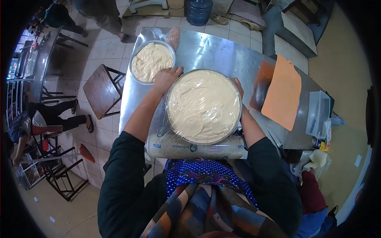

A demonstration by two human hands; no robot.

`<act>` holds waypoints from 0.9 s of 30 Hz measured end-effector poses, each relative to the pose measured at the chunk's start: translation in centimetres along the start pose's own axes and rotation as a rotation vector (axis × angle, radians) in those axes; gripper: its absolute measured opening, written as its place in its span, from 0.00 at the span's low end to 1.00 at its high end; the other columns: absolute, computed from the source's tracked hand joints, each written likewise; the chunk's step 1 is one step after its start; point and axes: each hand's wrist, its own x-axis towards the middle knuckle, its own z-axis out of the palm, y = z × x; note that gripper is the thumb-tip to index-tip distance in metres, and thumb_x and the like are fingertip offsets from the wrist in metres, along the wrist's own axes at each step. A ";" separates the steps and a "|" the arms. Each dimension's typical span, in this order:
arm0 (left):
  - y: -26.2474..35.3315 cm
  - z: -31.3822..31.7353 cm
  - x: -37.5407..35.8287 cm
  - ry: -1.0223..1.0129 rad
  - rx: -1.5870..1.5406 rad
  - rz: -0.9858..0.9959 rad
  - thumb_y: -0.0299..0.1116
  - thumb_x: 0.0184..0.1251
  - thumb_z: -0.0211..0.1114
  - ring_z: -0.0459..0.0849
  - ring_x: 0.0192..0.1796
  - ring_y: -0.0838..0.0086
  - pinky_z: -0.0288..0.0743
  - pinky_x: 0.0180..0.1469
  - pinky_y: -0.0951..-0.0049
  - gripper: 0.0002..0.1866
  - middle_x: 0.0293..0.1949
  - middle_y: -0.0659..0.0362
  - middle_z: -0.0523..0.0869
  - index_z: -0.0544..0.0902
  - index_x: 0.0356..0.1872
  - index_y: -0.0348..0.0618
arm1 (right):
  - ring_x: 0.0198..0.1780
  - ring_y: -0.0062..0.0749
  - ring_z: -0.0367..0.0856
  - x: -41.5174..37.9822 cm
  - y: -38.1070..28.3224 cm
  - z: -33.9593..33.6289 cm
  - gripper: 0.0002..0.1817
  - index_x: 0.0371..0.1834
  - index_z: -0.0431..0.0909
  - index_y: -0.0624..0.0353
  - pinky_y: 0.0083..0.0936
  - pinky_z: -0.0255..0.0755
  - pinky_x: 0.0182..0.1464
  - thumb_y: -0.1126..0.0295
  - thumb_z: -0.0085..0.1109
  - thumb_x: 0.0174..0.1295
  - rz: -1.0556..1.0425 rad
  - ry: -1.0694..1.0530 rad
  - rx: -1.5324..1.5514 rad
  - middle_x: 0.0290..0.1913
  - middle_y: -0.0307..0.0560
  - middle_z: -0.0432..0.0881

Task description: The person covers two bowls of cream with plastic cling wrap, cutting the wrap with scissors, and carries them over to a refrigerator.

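A large round bowl point(204, 115) filled with pale, creamy dough stands near the front edge of the metal table. Clear cling film point(210, 93) lies wrinkled over its top and runs down toward a wide film roll point(194, 146) in front of it. At the bowl's far left rim, my left hand point(168, 77) has its fingers curled on the film's edge. My right hand point(238, 89) is closed against the right rim, with its fingers partly hidden by the bowl. Beyond my left hand sits a smaller bowl point(152, 62) of the same dough, apparently under film.
Behind the small bowl is a bag of pinkish bits point(173, 37). An orange sheet point(281, 93) and a clear plastic bin point(318, 113) lie to the right. A wooden stool point(102, 91) stands left. Other people are at both sides; one hand point(312, 171) is at lower right.
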 end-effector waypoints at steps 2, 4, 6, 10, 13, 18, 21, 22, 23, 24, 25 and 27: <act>0.4 0.1 -0.2 0.231 -0.036 -0.052 0.37 0.60 0.57 0.84 0.30 0.69 0.76 0.30 0.67 0.10 0.28 0.61 0.80 0.75 0.42 0.50 | 0.47 0.37 0.74 -0.4 0.4 0.4 0.13 0.42 0.76 0.52 0.32 0.73 0.44 0.65 0.57 0.53 0.006 0.011 -0.019 0.39 0.41 0.74; 0.5 0.2 -0.6 0.259 -0.051 -0.072 0.38 0.61 0.58 0.84 0.29 0.69 0.76 0.30 0.67 0.09 0.26 0.61 0.80 0.75 0.41 0.51 | 0.45 0.38 0.74 -0.8 0.6 0.5 0.12 0.41 0.77 0.53 0.31 0.72 0.45 0.66 0.57 0.52 0.061 0.075 0.172 0.39 0.41 0.73; 0.5 0.0 -1.0 0.287 -0.065 -0.091 0.38 0.61 0.58 0.83 0.28 0.70 0.75 0.30 0.67 0.09 0.25 0.61 0.79 0.76 0.41 0.51 | 0.46 0.38 0.75 -0.7 0.7 -0.3 0.11 0.40 0.77 0.54 0.30 0.72 0.46 0.67 0.56 0.54 0.068 0.031 0.130 0.39 0.42 0.74; 0.1 -0.8 -3.1 0.167 -0.209 -0.118 0.38 0.60 0.61 0.84 0.28 0.68 0.75 0.30 0.70 0.09 0.27 0.60 0.82 0.78 0.40 0.51 | 0.43 0.34 0.78 -1.5 2.7 1.4 0.11 0.42 0.78 0.58 0.29 0.72 0.46 0.68 0.54 0.59 0.279 -0.014 0.698 0.39 0.43 0.80; 0.1 0.3 -4.4 0.058 -0.488 -0.291 0.35 0.59 0.63 0.84 0.29 0.70 0.75 0.32 0.75 0.10 0.32 0.58 0.85 0.80 0.42 0.48 | 0.42 0.34 0.79 -1.9 2.9 2.2 0.11 0.44 0.78 0.59 0.28 0.72 0.46 0.67 0.53 0.61 0.319 -0.108 0.825 0.39 0.43 0.81; 1.7 6.3 -7.1 0.150 -1.610 -0.736 0.33 0.62 0.65 0.81 0.36 0.78 0.75 0.39 0.76 0.13 0.36 0.59 0.85 0.80 0.42 0.32 | 0.41 0.33 0.80 -0.9 2.9 1.1 0.13 0.46 0.78 0.61 0.28 0.72 0.46 0.67 0.52 0.63 0.315 -0.264 0.750 0.39 0.44 0.83; 2.7 7.1 -9.3 0.146 -1.586 -0.922 0.36 0.64 0.63 0.80 0.34 0.79 0.74 0.36 0.78 0.14 0.35 0.59 0.85 0.81 0.42 0.34 | 0.39 0.31 0.81 0.5 4.0 -0.5 0.15 0.48 0.79 0.62 0.27 0.73 0.42 0.65 0.52 0.64 0.394 -0.349 0.669 0.39 0.46 0.83; 3.5 6.3 -9.6 0.148 -1.590 -0.919 0.36 0.64 0.63 0.80 0.34 0.79 0.74 0.36 0.78 0.14 0.35 0.59 0.85 0.81 0.42 0.34 | 0.38 0.29 0.81 0.9 4.8 -1.7 0.16 0.49 0.79 0.62 0.26 0.74 0.39 0.64 0.51 0.65 0.455 -0.401 0.617 0.39 0.47 0.84; 3.9 5.4 -10.3 0.165 -1.490 -1.024 0.38 0.65 0.62 0.79 0.32 0.80 0.73 0.34 0.79 0.15 0.32 0.59 0.83 0.81 0.40 0.33 | 0.38 0.29 0.81 0.7 5.4 -2.7 0.16 0.49 0.79 0.62 0.26 0.74 0.39 0.64 0.51 0.65 0.455 -0.398 0.617 0.39 0.47 0.84; 4.3 4.0 -10.8 0.183 -1.387 -1.125 0.40 0.66 0.61 0.78 0.31 0.81 0.72 0.32 0.79 0.16 0.29 0.60 0.82 0.81 0.39 0.33 | 0.35 0.28 0.81 0.2 6.0 -4.0 0.16 0.47 0.79 0.62 0.24 0.73 0.35 0.62 0.51 0.66 0.553 -0.322 0.647 0.36 0.47 0.83; 4.0 2.0 -11.9 0.073 -1.484 -1.208 0.43 0.67 0.60 0.77 0.29 0.81 0.70 0.31 0.79 0.17 0.26 0.61 0.80 0.80 0.36 0.34 | 0.33 0.27 0.80 -0.4 6.0 -5.1 0.17 0.45 0.79 0.62 0.22 0.73 0.31 0.59 0.50 0.67 0.652 -0.245 0.674 0.34 0.47 0.82; 4.9 -3.0 -13.6 -0.077 -1.515 -1.243 0.47 0.67 0.59 0.75 0.27 0.82 0.67 0.29 0.80 0.19 0.23 0.63 0.77 0.79 0.33 0.37 | 0.31 0.25 0.79 -2.5 3.9 -7.9 0.19 0.45 0.77 0.62 0.20 0.72 0.28 0.55 0.49 0.68 0.741 -0.139 0.716 0.32 0.46 0.80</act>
